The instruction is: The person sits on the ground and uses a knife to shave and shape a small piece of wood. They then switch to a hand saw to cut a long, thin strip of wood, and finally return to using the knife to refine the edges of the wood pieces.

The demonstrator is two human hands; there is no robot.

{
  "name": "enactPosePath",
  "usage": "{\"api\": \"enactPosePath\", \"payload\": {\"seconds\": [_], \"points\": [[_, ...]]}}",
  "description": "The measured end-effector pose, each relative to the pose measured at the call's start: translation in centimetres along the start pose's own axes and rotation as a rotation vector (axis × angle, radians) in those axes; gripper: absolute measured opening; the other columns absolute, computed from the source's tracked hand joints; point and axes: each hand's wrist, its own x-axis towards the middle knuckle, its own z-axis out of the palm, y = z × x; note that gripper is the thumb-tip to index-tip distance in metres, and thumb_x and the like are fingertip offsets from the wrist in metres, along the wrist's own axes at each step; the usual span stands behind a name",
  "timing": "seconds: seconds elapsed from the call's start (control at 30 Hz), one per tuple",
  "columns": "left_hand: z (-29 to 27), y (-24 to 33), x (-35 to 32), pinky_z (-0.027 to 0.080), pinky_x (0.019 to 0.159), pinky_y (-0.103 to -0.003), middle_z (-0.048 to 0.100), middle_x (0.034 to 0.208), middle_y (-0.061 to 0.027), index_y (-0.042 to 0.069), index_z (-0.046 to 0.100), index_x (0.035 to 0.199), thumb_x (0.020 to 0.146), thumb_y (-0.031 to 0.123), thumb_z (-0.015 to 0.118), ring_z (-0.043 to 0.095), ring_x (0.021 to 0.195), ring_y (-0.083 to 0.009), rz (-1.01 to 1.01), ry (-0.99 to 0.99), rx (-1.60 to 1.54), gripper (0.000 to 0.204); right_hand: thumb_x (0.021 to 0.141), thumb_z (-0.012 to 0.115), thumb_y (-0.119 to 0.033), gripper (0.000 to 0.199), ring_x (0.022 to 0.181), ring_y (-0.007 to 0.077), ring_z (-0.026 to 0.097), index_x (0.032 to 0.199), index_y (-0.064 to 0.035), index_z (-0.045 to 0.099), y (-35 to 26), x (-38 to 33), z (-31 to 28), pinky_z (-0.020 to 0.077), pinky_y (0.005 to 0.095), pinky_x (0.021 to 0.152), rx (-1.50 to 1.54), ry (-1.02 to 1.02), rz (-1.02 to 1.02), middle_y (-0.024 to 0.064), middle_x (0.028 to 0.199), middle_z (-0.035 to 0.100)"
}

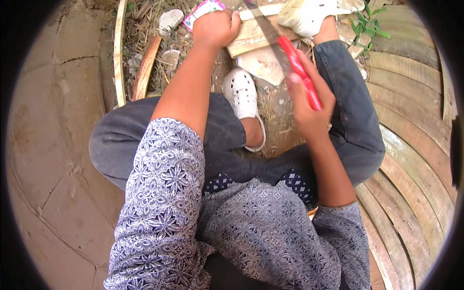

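My right hand [311, 104] is closed around the red handle [298, 67] of a bladed tool. Its long grey blade [267, 26] slants up and left, too blurred to tell whether it has teeth. At the top, my left hand [216, 29] makes a fist at the end of a pale wooden strip [263, 10] and appears to grip it. The strip runs right toward the white clog on my raised foot [307, 17]. Under it lies a wooden block [249, 41]. A pink-and-white packet [205, 8] sits beside my left fist.
My other white clog [239, 92] rests on the ground between my legs. Near it are a pale stone slab [263, 65], a wood offcut [146, 67] and a long thin strip [119, 58]. Curved rows of planks [411, 96] lie at right, cracked paving [53, 145] at left.
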Motion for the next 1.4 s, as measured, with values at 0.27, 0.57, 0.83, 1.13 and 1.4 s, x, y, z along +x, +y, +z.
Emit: {"api": "enactPosePath", "payload": {"seconds": [0.27,0.57,0.83,1.13,1.4], "points": [[-0.8,-0.4,0.8,0.055,0.079,-0.052,0.074,0.089,-0.0171,0.016,0.073,0.107,0.100,0.057,0.039,0.071,0.087,-0.0389,0.028,-0.080,0.029,0.054,0.095,0.065,-0.006,0.049,0.091,0.0103,0.066,0.143,-0.0013,0.055,1.5,-0.5,2.2,0.0527,0.0272,0.080,0.015,0.039,-0.109,0.0148,0.110,0.072],[0.3,0.1,-1.0,0.047,0.083,-0.050,0.067,0.106,-0.0089,0.012,0.068,0.105,0.087,0.061,0.065,0.064,0.100,-0.0297,0.225,0.419,0.238,0.052,0.096,0.068,-0.008,0.053,0.099,0.0082,0.063,0.146,0.0004,0.052,3.3,-1.6,1.4,0.0507,0.0255,0.088,0.318,-0.030,0.081,0.0101,0.121,0.069],[-1.2,2.1,-3.4,0.042,0.086,-0.049,0.060,0.103,-0.0088,0.012,0.065,0.102,0.093,0.042,0.066,0.058,0.101,-0.0296,0.318,0.405,0.185,0.031,0.097,0.069,-0.012,0.044,0.103,0.0098,0.063,0.138,0.0025,0.059,1.9,-2.9,0.7,0.0507,0.0245,0.090,0.234,0.106,-0.090,0.0115,0.125,0.068],[-0.6,1.2,-4.1,0.044,0.083,-0.048,0.058,0.101,-0.0121,0.009,0.062,0.100,0.094,0.034,0.067,0.057,0.099,-0.0337,0.406,0.317,0.059,0.026,0.095,0.068,-0.009,0.044,0.090,0.0074,0.065,0.137,0.0013,0.060,2.0,-4.0,1.0,0.0524,0.0244,0.080,0.198,0.130,-0.067,0.0123,0.111,0.074],[-0.1,0.3,-3.8,0.046,0.079,-0.048,0.056,0.097,-0.0157,0.006,0.060,0.097,0.093,0.027,0.069,0.057,0.091,-0.0371,0.447,0.322,-0.087,0.023,0.095,0.069,-0.010,0.043,0.096,0.0100,0.067,0.135,0.0021,0.062,1.9,-3.5,1.3,0.0530,0.0260,0.083,0.233,0.121,-0.029,0.0135,0.114,0.073]]}}
